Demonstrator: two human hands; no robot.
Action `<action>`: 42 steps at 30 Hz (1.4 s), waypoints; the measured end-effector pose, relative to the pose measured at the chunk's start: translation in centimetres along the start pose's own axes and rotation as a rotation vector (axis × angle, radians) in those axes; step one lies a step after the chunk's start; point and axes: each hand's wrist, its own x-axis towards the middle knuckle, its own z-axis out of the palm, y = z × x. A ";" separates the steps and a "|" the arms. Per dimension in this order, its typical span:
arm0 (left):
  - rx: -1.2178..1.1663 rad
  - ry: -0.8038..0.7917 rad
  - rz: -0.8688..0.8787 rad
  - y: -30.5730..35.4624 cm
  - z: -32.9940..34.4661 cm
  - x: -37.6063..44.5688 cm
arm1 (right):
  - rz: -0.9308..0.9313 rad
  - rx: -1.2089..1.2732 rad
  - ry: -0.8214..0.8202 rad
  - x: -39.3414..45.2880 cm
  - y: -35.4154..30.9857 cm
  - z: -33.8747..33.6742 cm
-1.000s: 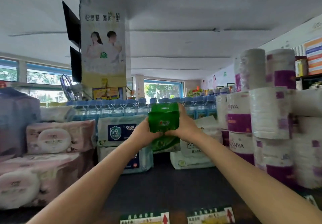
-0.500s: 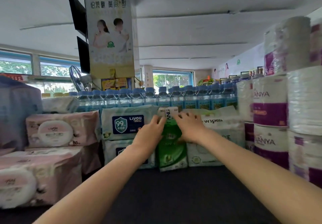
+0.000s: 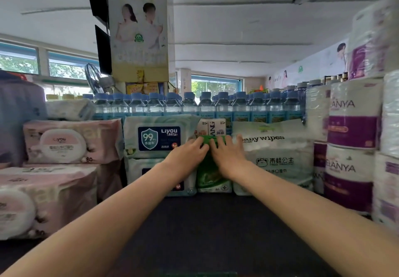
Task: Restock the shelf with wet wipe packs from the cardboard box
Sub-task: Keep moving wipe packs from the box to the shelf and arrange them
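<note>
While both hands pressed flat-fingered, the left hand [image 3: 187,151] and right hand [image 3: 229,154] flanked the upright green plastic wipe pack [image 3: 209,174], its long axis vertical.

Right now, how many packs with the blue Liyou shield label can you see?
2: one Liyou shield pack on top, a second Liyou pack directly beneath it, partly hidden by the left forearm. More may sit behind them.

Green wet wipe packs [image 3: 212,175] stand stacked upright on the dark shelf [image 3: 205,222], wedged between the blue-label Liyou packs [image 3: 159,136] and white baby wipes [image 3: 274,158].
</note>
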 end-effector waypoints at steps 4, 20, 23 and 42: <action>-0.051 0.116 -0.027 0.4 -1.5 -0.9 | -0.006 0.164 0.005 -1.1 1.4 -1.6; -0.475 0.263 0.491 18.0 -12.6 -10.3 | 0.319 0.293 -0.357 -30.4 7.2 -11.1; -0.469 0.176 0.804 24.6 -13.1 -16.5 | 0.565 0.288 -0.606 -41.3 5.4 -11.4; -0.339 -0.106 1.864 61.4 -21.2 -62.1 | 1.745 0.600 -0.978 -108.4 -16.5 -14.6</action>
